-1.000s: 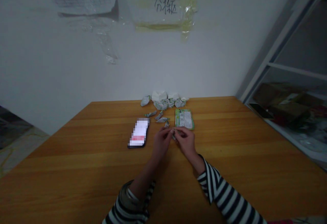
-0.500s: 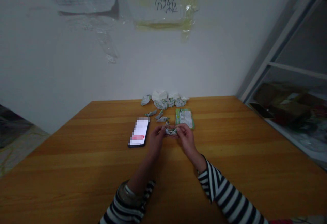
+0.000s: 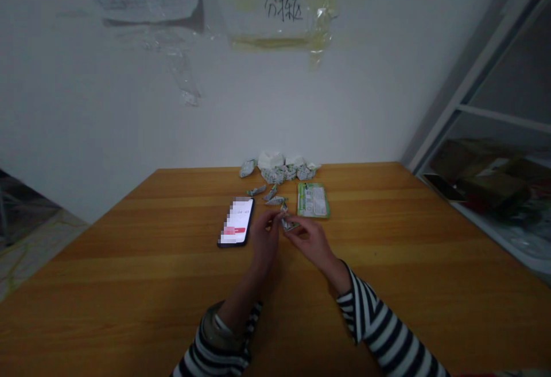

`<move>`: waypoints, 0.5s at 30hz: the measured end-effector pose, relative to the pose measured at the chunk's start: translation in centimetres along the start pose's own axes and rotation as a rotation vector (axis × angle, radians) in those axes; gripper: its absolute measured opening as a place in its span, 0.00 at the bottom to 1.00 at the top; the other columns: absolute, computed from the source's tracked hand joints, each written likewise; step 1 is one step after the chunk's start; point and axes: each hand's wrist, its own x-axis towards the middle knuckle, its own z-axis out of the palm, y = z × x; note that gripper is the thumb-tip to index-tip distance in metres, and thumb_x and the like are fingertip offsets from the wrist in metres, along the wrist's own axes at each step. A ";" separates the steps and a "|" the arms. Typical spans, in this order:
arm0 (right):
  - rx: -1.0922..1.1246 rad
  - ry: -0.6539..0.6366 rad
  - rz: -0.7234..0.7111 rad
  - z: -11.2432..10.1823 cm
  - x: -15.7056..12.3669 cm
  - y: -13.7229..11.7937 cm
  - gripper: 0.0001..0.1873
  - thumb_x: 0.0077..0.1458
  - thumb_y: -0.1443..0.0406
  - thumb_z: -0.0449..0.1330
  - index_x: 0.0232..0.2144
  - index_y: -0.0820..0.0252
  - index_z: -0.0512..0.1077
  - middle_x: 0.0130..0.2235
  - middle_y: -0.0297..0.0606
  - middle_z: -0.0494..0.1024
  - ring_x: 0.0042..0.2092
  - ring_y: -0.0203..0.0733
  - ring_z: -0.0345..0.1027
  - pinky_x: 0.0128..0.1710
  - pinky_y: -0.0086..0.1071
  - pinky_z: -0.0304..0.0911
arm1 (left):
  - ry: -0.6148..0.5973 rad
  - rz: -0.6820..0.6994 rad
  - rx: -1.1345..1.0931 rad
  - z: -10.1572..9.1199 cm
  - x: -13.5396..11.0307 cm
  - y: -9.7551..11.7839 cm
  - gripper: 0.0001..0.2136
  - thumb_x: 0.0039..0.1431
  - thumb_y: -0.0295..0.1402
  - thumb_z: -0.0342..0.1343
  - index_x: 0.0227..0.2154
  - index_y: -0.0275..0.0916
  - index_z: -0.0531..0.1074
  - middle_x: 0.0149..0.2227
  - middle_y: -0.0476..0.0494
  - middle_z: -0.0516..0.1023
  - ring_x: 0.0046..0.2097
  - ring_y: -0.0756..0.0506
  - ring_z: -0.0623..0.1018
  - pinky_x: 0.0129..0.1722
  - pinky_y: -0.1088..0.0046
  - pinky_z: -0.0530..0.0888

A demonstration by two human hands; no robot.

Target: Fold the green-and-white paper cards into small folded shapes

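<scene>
Between my hands is a small crumpled piece of white printed paper [image 3: 287, 225] with green marks. The fingertips of my left hand [image 3: 264, 238] pinch its left end. My right hand [image 3: 313, 242] has its thumb and fingers closed on the other side, hiding part of it. Just beyond, several twisted pieces of similar printed paper [image 3: 275, 200] lie on the wooden table [image 3: 387, 251]. A flat green-and-white printed packet [image 3: 313, 200] rests behind my right hand, apart from it.
A phone [image 3: 236, 222] with a lit, partly pixelated screen lies left of my left hand. Crumpled white and printed papers [image 3: 272, 162] are heaped by the wall. To the right, a shelf holds cardboard boxes [image 3: 482, 176], with a dark flat object [image 3: 443, 186] near its edge.
Both hands have come closer together. The paper, earlier stretched level between them, is now more bunched and tilted. My right hand has shifted slightly lower, and the whole view has moved a little.
</scene>
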 end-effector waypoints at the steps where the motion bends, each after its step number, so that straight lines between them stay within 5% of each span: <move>1: 0.005 0.021 0.011 0.1 0.0 0.0 0.15 0.50 0.63 0.64 0.43 0.56 0.76 0.45 0.41 0.79 0.39 0.43 0.75 0.37 0.34 0.71 | -0.001 0.007 0.003 0.0 -0.1 0.1 0.09 0.57 0.38 0.54 0.31 0.38 0.75 0.32 0.45 0.79 0.36 0.45 0.77 0.36 0.72 0.71; 15: 0.246 0.266 0.259 0.9 0.3 2.0 0.07 0.48 0.63 0.65 0.29 0.61 0.79 0.29 0.38 0.81 0.31 0.42 0.74 0.32 0.33 0.68 | 0.029 -0.412 -0.743 1.7 -0.4 -1.1 0.14 0.48 0.40 0.64 0.31 0.34 0.75 0.34 0.42 0.80 0.37 0.46 0.79 0.43 0.67 0.74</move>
